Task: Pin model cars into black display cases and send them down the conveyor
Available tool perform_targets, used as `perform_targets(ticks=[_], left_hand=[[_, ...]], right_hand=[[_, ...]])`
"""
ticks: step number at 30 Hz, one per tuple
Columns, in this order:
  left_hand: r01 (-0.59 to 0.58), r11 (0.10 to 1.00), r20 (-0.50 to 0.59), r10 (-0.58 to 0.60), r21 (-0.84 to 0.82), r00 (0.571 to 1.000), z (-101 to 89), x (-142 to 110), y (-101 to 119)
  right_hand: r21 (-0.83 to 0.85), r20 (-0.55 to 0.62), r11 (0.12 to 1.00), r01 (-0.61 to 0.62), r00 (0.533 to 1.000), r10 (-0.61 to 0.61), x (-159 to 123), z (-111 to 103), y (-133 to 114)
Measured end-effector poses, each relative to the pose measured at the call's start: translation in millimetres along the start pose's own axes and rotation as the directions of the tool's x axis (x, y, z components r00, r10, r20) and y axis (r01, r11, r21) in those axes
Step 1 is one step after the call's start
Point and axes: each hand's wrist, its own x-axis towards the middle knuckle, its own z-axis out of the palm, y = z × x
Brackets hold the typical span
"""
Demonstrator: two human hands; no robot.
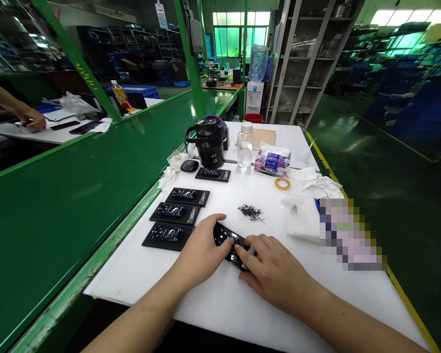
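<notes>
The left hand (202, 252) and right hand (275, 267) sit close together, clamped on a black moulded panel (228, 240) (the fingers cover much of it, so its exact kind is hard to tell) near the front of the white surface (132, 279). Three similar black panels (174, 213) lie in a row just beside the left hand. A small heap of black clippings (250, 213), a yellow tape roll (282, 178) and a water bottle (245, 144) lie further back. Beyond a green partition (77, 196), a co-worker's hand (31, 117) rests on another table, and metal shelving (297, 63) stands behind.

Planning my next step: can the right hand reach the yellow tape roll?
Probably yes: nothing stands between the right hand and the yellow tape roll, though it is on the black piece now.
</notes>
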Motion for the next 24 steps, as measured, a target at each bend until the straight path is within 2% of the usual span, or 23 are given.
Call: perform_targets(ticks=[5,12,19,24], left_hand=[[-0.011,1.000,-0.025,0.011,0.007,1.000,5.1,-0.7,-0.1],[-0.017,1.000,-0.047,0.018,0.010,0.999,8.6,-3.0,-3.2],[-0.022,0.999,-0.032,0.023,0.045,0.999,9.4,-2.9,-4.9],[-0.110,0.985,0.000,0.111,0.132,0.994,3.8,-4.9,-4.9]], right_hand=[[0.017,0.012,1.000,0.020,1.000,-0.020,-2.3,-1.8,1.9],[-0.035,-0.078,0.999,0.001,0.997,-0.004,-1.1,3.9,-5.1],[-0.022,-0.081,1.000,-0.006,0.997,0.004,-2.0,3.3,-4.4],[0.000,-0.069,1.000,-0.025,0.997,0.025,-2.2,3.5,-4.4]])
